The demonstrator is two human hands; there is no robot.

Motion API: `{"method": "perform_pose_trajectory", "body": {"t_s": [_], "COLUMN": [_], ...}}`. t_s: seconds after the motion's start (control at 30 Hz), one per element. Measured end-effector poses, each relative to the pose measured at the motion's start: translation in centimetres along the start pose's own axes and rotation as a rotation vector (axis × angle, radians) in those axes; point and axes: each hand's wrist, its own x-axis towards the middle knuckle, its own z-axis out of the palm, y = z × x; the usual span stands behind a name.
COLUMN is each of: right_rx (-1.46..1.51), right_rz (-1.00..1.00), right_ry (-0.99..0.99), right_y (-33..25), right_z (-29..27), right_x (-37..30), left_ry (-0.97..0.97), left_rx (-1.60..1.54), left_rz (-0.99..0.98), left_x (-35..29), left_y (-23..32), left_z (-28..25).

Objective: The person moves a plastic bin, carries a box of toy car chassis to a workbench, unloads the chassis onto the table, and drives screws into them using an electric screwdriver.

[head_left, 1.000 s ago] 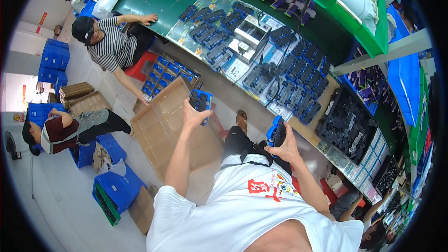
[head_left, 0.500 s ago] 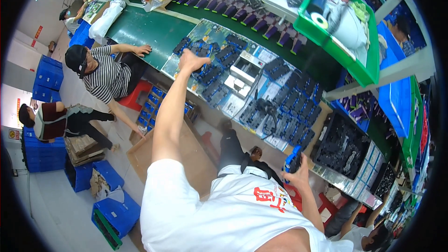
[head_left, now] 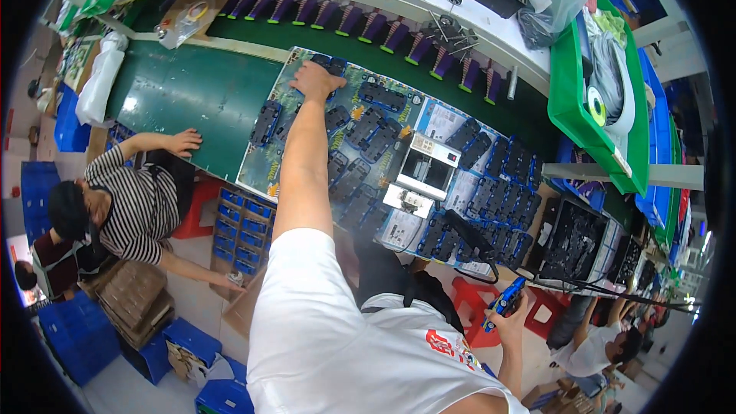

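My left hand [head_left: 313,81] reaches to the far edge of the printed work board [head_left: 257,159], its fingers curled over a black-and-blue toy car [head_left: 334,67]. Part of that car is hidden under the hand. Close to my body on the right, my right hand [head_left: 509,326] grips a blue toy car [head_left: 504,303], tilted with its blue side showing. Several toy cars with black undersides up lie around my left forearm, among them one toy car [head_left: 267,123] near the board's left edge. More rows of cars [head_left: 502,203] cover the board's right part.
A silver-white bench device [head_left: 426,166] stands mid-board, with a black handheld tool [head_left: 469,234] and cable beside it. Purple-and-green pieces [head_left: 373,28] line the back. A green bin [head_left: 602,119] overhangs at right; a black tray [head_left: 571,241] holds dark parts. A co-worker in stripes [head_left: 142,211] sits left.
My left hand has moved to the board's far edge, onto a car there. The car in my right hand has turned to show more blue. The whole view has shifted.
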Motion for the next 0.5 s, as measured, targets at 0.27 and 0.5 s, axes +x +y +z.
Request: {"method": "perform_pose_trajectory", "body": {"t_s": [0.27, 0.5], "right_rx": [-0.085, -0.097], "right_rz": [0.034, -0.094], "right_ry": [-0.064, -0.235], "right_y": [0.7, 3.4], "right_z": [2.8, 1.0], "right_x": [-1.5, 0.1], "left_ry": [-0.039, 0.719], "left_rx": [-0.027, -0.612], "left_rz": [0.058, 0.553], "left_x": [-0.1, -8.2], "left_y": [-0.9, -9.6], "left_z": [1.5, -3.2]}}
